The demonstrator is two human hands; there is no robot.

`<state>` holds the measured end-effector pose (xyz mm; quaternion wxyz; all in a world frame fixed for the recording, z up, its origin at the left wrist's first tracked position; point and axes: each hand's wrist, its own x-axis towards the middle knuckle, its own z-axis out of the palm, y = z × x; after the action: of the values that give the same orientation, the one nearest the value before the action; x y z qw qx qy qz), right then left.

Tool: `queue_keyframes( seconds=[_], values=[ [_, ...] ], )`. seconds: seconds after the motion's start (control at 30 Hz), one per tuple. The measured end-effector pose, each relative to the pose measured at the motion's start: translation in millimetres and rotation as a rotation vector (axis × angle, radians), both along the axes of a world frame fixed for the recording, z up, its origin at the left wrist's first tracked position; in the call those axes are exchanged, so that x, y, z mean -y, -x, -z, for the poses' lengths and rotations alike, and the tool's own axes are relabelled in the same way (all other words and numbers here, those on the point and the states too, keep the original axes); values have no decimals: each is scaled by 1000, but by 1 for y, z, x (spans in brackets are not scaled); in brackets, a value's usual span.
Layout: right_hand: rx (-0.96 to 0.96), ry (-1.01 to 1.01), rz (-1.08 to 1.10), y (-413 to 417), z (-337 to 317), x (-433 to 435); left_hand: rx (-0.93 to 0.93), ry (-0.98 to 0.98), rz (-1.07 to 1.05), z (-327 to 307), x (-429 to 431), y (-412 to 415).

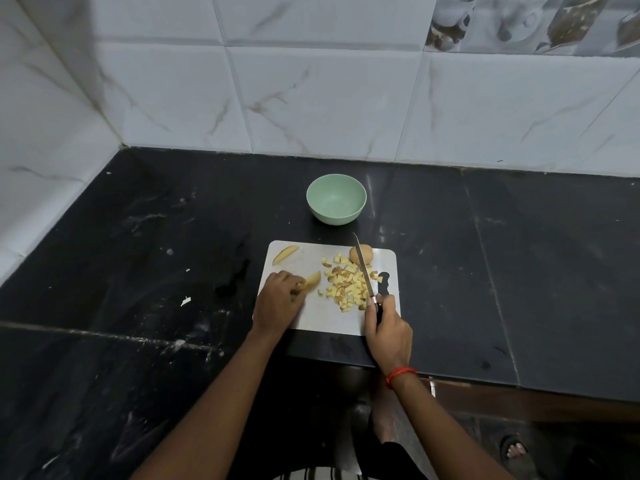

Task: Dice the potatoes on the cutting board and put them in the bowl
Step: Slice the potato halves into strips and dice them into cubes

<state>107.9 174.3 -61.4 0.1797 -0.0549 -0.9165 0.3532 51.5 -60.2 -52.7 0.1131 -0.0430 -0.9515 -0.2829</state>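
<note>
A white cutting board point(308, 317) lies on the black counter. A pile of diced potato point(348, 284) covers its middle right. A whole potato point(361, 254) sits at the board's far right corner. One potato wedge point(285, 254) lies at the far left corner. My left hand point(278, 301) holds another potato wedge point(311, 281) down on the board. My right hand point(388, 323) grips the handle of a knife point(363, 268), whose blade points away over the dice. The green bowl point(336, 199) stands empty behind the board.
The black counter point(156, 254) meets tiled walls at the back and left. Small white scraps point(185, 301) lie left of the board. The counter's front edge runs just below the board; a sandalled foot point(516, 450) shows on the floor.
</note>
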Motion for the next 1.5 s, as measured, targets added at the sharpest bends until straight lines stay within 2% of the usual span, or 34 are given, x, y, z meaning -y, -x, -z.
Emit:
queue_keyframes(
  seconds=[0.2,0.33,0.47,0.6,0.7,0.8,0.9,1.07,1.3,1.5],
  values=[
    [-4,3,-4,0,-1,0,23,-26,-26,5,2,-3],
    [5,6,-1,0,-2,1,59,46,28,-2,0,2],
    [10,5,-4,-1,-3,1,165,180,-6,-6,-11,4],
    [21,5,-7,-1,-5,1,233,19,-78,2,-17,-2],
    [26,1,-5,-1,-6,1,102,-80,-51,5,-10,-8],
    [35,0,-7,-1,-6,2,-64,31,51,7,4,-14],
    [37,3,4,-1,-5,2,-131,110,136,14,11,-14],
    [59,6,27,-2,-13,10,-144,88,137,20,7,-9],
    [198,-165,-171,-8,-30,64,-147,-1,88,29,4,-12],
    [287,-120,-184,-6,-31,92,-152,10,77,27,5,-11]
  ],
)
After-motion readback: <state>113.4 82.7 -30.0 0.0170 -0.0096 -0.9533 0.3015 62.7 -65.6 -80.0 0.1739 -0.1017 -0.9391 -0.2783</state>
